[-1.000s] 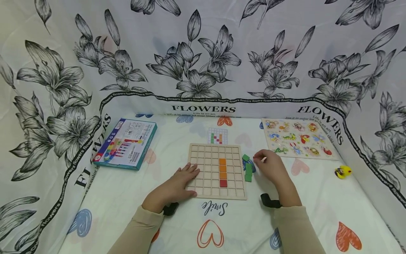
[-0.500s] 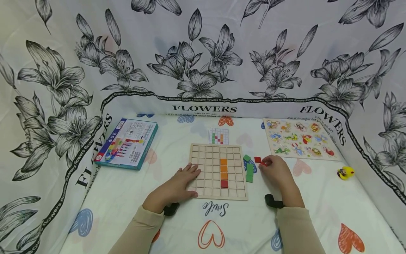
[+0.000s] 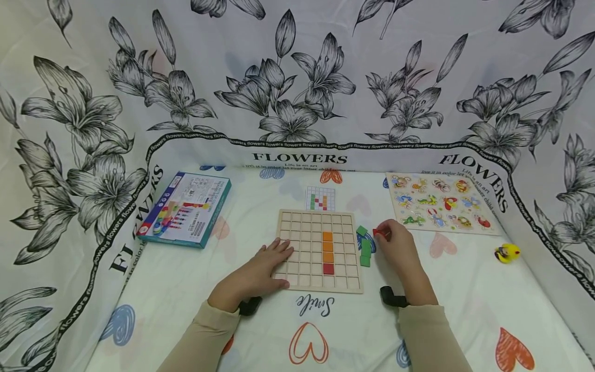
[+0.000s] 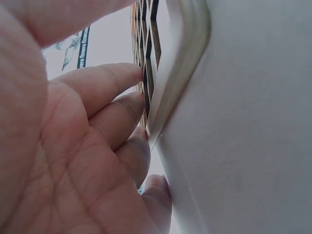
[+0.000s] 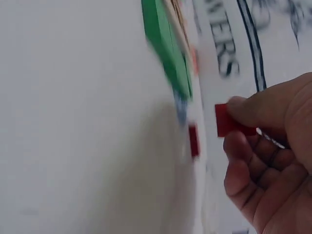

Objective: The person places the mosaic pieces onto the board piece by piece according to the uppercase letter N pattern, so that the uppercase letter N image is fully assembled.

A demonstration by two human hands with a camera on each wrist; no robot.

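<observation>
A wooden grid board (image 3: 304, 276) lies in the middle of the head view. In one column stand several orange tiles (image 3: 328, 247) with a red tile (image 3: 328, 268) at their near end. My left hand (image 3: 260, 266) rests on the board's left edge, fingers spread and straight; the left wrist view has its fingertips (image 4: 134, 73) at the rim. Right of the board my right hand (image 3: 397, 245) pinches a small red square tile (image 5: 224, 120) between thumb and fingers. Another red tile (image 5: 194, 141) lies on the cloth close by. Several green tiles (image 3: 365, 248) lie between board and right hand.
Behind the board lies a small pattern card (image 3: 321, 198) with coloured squares. A boxed toy set (image 3: 186, 209) is at the left, an animal puzzle board (image 3: 439, 201) at the back right, and a small yellow toy (image 3: 506, 253) at the far right.
My right hand drew back a little toward me with a red tile, then went forward and left again over the other red tile on the cloth. The left hand has stayed in place.
</observation>
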